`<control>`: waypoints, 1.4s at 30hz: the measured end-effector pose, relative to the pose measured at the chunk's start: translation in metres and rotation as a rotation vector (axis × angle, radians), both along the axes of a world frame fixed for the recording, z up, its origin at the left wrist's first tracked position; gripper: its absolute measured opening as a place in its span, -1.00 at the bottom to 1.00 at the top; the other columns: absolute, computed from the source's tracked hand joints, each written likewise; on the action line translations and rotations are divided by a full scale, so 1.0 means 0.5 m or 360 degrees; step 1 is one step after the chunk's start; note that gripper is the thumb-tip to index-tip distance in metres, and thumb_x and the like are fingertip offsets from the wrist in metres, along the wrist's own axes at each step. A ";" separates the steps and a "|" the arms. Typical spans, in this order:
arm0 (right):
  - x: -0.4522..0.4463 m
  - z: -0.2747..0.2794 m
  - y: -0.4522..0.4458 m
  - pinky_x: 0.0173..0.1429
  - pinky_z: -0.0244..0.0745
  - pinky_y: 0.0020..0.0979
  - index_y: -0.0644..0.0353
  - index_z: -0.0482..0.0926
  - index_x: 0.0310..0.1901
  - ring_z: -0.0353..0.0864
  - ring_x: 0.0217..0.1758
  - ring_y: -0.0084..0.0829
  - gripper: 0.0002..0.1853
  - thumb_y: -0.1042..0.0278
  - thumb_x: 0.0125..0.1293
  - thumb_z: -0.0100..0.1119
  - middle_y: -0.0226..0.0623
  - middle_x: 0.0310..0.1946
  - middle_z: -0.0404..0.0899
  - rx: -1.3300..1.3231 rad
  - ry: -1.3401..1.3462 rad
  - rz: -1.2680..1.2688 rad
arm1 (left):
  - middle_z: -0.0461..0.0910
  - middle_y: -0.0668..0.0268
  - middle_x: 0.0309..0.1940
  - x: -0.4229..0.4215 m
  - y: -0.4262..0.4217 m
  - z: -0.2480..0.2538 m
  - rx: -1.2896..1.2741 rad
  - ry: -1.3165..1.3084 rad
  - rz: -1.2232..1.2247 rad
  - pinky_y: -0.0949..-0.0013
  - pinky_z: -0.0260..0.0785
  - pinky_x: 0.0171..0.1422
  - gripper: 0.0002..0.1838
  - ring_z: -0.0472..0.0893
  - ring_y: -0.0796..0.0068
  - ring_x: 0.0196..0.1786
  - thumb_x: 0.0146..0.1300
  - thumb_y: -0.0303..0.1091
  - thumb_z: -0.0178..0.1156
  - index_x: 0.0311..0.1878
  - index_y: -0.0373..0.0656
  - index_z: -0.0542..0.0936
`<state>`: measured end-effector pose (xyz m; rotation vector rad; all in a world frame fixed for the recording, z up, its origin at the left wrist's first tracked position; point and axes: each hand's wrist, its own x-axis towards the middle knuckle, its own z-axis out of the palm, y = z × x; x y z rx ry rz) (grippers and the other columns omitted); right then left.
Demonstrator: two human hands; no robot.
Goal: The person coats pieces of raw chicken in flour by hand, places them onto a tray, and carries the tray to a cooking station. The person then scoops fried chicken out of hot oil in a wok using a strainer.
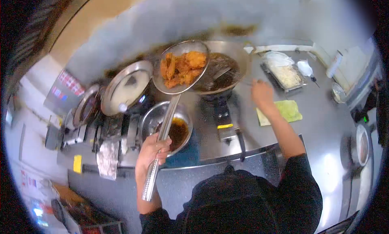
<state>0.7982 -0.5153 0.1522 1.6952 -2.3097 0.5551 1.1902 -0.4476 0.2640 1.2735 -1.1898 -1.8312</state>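
Observation:
My left hand [154, 153] is closed around the long metal handle of a wire skimmer [174, 94]. Browned fried pieces [184, 67] lie in its round basket, raised beside the left rim of a wok [242, 65]. Dark, bubbling oil [219, 59] fills the wok, and a flat metal blade [222, 73] shows in it. Just right of the wok, my right hand [262, 95] has its fingers curled; blur hides what they grip. Under the skimmer handle stands a steel bowl [149, 118] with dark brown liquid [178, 134] in it.
Left of the wok are a pan of pale liquid [131, 88] and another pan [85, 106]. A green cloth [287, 111] lies by my right forearm. A tray of pale shreds [285, 76] sits behind it. The counter's front edge runs close to my body.

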 end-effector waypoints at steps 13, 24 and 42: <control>0.187 -0.146 0.424 0.19 0.15 -0.15 0.24 0.44 -0.07 0.28 0.09 -0.05 -0.67 0.44 0.09 0.16 -0.07 -0.05 0.34 -0.1079 -0.0338 -0.0250 | 0.29 0.38 -0.70 0.328 0.264 -0.098 0.0006 -0.0305 0.0063 0.48 0.16 -0.78 -0.87 0.26 0.64 -0.78 -0.05 -0.54 0.05 -0.38 -0.32 0.37; 0.462 -0.682 1.068 0.14 0.21 -0.12 0.17 0.45 -0.17 0.31 0.00 -0.01 -0.58 0.50 -0.20 0.20 -0.06 -0.16 0.40 0.0102 -0.0733 -0.0473 | 0.33 0.41 -0.74 0.363 0.221 -0.362 -0.0158 -0.0157 0.0018 0.46 0.20 -0.70 -0.86 0.33 0.59 -0.73 0.05 -0.43 0.20 -0.50 -0.20 0.43; 0.488 -0.626 0.838 -0.17 0.48 -0.23 0.14 0.55 -0.18 0.59 -0.26 -0.17 -0.67 0.34 -0.07 0.19 -0.18 -0.30 0.60 0.0091 -0.1632 -0.0084 | 0.42 0.20 -0.03 0.297 0.300 -0.266 -0.0012 0.0259 0.0223 0.36 0.30 0.05 -0.50 0.43 0.31 0.02 0.14 -0.11 0.14 0.07 -0.22 0.40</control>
